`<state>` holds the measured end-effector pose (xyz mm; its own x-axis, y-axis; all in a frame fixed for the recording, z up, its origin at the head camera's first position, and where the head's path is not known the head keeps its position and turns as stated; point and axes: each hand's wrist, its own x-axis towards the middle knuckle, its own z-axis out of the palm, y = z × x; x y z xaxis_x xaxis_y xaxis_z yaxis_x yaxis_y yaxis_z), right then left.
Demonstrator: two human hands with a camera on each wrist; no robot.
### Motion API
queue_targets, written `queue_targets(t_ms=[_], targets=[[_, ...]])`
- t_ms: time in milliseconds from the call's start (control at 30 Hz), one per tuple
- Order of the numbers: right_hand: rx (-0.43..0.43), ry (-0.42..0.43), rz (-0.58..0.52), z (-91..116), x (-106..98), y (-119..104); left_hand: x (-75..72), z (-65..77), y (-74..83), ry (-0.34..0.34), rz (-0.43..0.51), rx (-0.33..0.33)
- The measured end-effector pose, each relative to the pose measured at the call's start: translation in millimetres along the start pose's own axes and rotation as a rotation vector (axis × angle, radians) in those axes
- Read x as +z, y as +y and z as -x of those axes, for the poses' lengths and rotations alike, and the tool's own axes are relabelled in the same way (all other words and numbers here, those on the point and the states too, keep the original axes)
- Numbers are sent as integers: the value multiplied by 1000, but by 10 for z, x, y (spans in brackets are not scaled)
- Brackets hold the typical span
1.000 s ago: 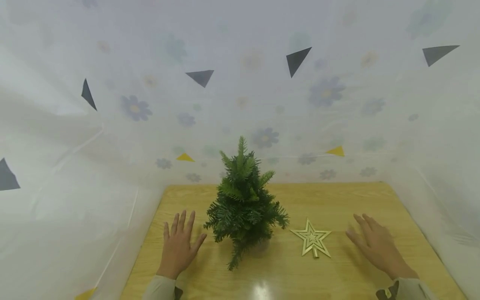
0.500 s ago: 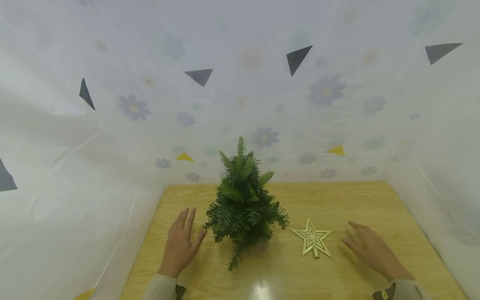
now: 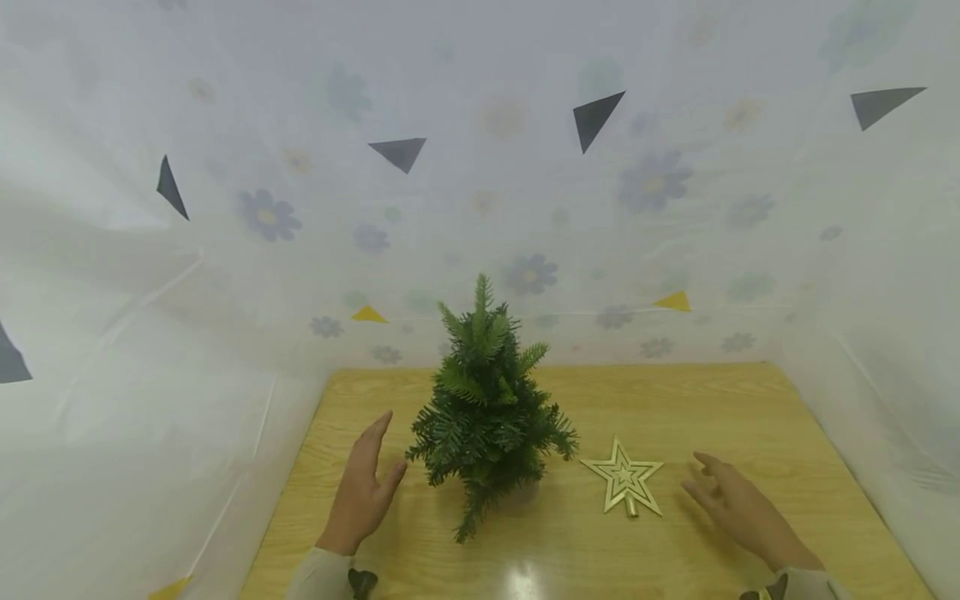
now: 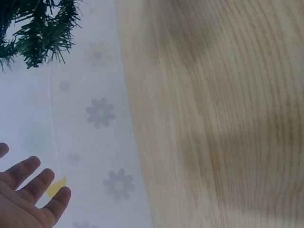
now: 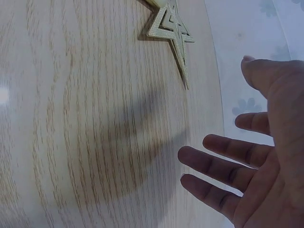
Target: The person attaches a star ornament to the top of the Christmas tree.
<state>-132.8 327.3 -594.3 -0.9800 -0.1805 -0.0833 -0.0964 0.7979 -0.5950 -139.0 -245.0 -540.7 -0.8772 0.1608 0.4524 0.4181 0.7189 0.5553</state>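
Note:
A small green artificial Christmas tree [image 3: 487, 408] stands upright on the wooden table, and its branches [image 4: 42, 33] reach into the left wrist view. Left of it is my left hand [image 3: 358, 492], turned on edge with the thumb toward the tree and holding nothing. A gold star tree topper [image 3: 624, 477] lies flat to the right of the tree, its short tube pointing toward me. My right hand [image 3: 738, 504] hovers just right of the star, fingers loosely bent and apart from it. In the right wrist view the palm and spread fingers [image 5: 218, 161] face the star [image 5: 171, 28].
The wooden table [image 3: 660, 400] is enclosed by pale sheeting [image 3: 480, 183] printed with flowers, at the back and both sides. Dark and yellow triangles [image 3: 597, 121] are stuck on the sheeting.
Both hands have rolled from palm down onto their edges. My right hand has moved slightly left toward the star. The tree and star have stayed put.

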Motion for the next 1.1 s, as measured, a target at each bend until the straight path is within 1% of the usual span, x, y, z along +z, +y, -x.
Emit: queue_targets(t_ms=[200, 333, 467, 633, 833, 967, 1100], targets=[[10, -18, -14, 1, 7, -2, -2, -32, 40, 14, 80, 7], [11, -11, -11, 0, 24, -8, -22, -45, 63, 17, 143, 5], [6, 4, -11, -5, 53, -6, -48, -68, 89, 25, 162, 21], [-2, 8, 0, -8, 99, 12, -44, -120, 134, 62, 195, 49], [-36, 40, -10, -27, 153, -2, -28, -184, 236, 97, 245, 62], [-55, 52, -30, -37, 193, -15, -48, -222, 300, 113, 267, 87], [-49, 57, -35, -19, 243, -26, -81, -259, 354, 137, 284, 119]])
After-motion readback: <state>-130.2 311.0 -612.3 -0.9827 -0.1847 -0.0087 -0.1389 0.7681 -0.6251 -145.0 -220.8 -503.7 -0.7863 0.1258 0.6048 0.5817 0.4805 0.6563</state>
